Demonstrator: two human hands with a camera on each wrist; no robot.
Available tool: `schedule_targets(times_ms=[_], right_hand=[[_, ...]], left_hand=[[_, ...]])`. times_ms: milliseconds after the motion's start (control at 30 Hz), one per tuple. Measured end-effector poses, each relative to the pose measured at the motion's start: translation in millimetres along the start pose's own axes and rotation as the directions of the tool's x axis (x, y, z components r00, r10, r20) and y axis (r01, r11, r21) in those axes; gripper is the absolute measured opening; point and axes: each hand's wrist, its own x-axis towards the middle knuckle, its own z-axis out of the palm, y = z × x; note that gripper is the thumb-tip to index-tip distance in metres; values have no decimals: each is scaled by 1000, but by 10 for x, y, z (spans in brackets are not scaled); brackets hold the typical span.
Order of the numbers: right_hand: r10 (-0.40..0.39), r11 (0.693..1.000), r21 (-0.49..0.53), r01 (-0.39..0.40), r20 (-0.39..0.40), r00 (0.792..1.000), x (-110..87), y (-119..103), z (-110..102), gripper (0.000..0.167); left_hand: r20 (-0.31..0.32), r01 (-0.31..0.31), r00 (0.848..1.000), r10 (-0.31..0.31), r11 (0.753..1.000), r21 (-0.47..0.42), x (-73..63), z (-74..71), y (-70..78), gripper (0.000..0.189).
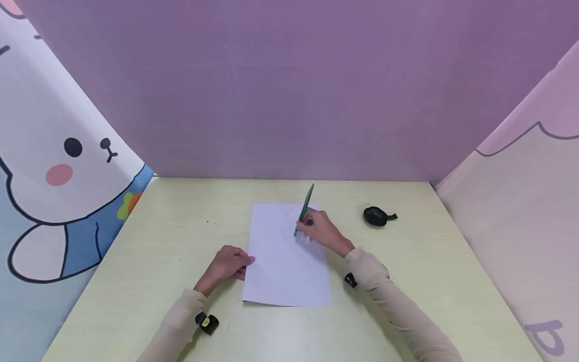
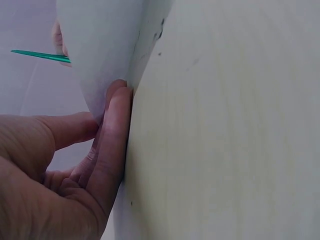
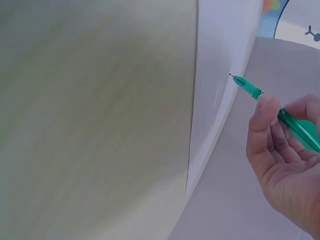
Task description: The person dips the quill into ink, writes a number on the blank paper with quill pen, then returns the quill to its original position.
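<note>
Green pen (image 1: 305, 205) is gripped by the fingers and thumb of the right hand (image 1: 322, 229), over the upper part of the paper (image 1: 285, 276) on the table (image 1: 452, 281). Left edge of the paper is pinched by the left hand (image 1: 229, 262): from the head only the thumb side is shown clearly, while fingers tucked between sheet and table are shown by the left wrist view. Faint curved line (image 1: 282, 227) and black rounded object (image 1: 375, 216), well right of the sheet, are picked up by the head view alone. Fine dark point of the pen is best seen from the right wrist; in the left wrist view its writing end is hidden and only the rear is exposed. Pen's long axis is steeply tilted: tip aimed down at the sheet, rear raised, leaned right and away from the person. Paper's long axis is run near to far
</note>
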Motion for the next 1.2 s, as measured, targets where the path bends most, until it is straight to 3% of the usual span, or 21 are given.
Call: schedule_targets(times_ms=[1200], right_hand=[[22,1000,-2,-22,-71,997,41,52,-48,7]], left_hand=[[1,7,1000,-8,1000,12,-8,35,20,15]])
